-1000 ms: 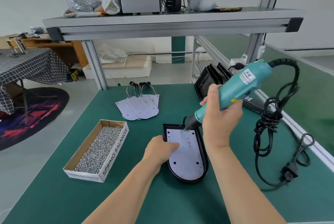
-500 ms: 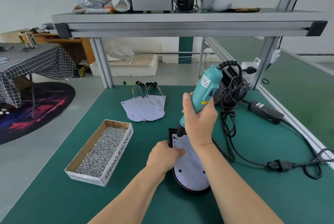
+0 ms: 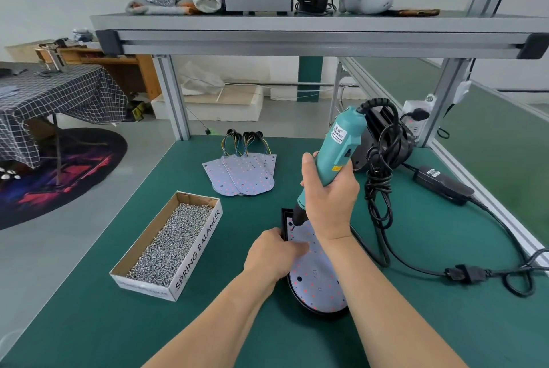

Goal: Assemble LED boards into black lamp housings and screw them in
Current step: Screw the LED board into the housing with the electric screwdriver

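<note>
Head view: a black housing (image 3: pixel 315 313), flat-ended at the far side and rounded at the near one, lies near the bench's (image 3: pixel 118 323) front edge, about midway across. A pale LED board (image 3: pixel 315 275) of the same shape, dotted red with a few dark holes, sits inside it. The right hand (image 3: pixel 329 192) is wrapped round a teal screwdriver (image 3: pixel 338 153), nearly upright, its tip on the board's far left corner. The left hand (image 3: pixel 274 251) lies over the housing's left rim, fingers bent, tips pressing on the board; whether the thumb grips the rim cannot be told. A box of screws (image 3: pixel 169 245) stands to the left, and spare boards (image 3: pixel 243 177) lie fanned toward the far edge.
</note>
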The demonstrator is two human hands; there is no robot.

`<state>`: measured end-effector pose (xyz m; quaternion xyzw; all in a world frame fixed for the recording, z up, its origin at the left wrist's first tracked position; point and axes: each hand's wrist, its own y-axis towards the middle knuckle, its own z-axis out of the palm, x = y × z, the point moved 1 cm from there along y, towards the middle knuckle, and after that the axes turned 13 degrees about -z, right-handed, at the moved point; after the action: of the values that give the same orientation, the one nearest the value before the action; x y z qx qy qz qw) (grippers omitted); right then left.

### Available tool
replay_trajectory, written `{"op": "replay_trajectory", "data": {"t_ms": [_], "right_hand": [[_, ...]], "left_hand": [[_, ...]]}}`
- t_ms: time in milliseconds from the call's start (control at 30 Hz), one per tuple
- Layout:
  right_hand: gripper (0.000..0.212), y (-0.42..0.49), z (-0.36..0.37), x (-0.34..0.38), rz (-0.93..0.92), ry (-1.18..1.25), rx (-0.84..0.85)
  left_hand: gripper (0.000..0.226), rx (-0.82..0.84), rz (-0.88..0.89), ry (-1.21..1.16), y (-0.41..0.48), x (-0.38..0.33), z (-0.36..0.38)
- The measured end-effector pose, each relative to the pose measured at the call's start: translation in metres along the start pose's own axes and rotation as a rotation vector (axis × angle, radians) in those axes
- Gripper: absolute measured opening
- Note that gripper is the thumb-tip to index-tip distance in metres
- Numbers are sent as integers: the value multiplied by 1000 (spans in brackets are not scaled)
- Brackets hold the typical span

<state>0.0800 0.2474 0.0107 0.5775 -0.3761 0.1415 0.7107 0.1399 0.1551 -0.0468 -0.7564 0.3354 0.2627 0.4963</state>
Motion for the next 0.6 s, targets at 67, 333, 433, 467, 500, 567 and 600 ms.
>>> {"op": "replay_trajectory", "data": {"t_ms": [67, 333, 433, 467, 500, 567, 600], "right_hand": [[35, 1, 0, 0, -3, 3, 5], [43, 1, 6, 2, -20, 7, 48], [40, 1, 8, 2, -30, 4, 44], [38, 1, 8, 1, -30, 1, 44], [35, 0, 9, 1, -29, 2, 45], [33, -1, 10, -2, -26, 2, 53], [34, -1, 11, -3, -19, 4, 58]], "left_hand": [[32, -2, 2, 5, 2, 1, 0], [23, -6, 9, -7, 4, 3, 0], [29, -2, 11, 2, 5, 3, 0], [33, -2, 12, 6, 4, 3, 0], [36, -1, 11, 8, 4, 3, 0], [30, 2, 11, 4, 7, 4, 1], [24, -1, 13, 4, 9, 5, 1]]}}
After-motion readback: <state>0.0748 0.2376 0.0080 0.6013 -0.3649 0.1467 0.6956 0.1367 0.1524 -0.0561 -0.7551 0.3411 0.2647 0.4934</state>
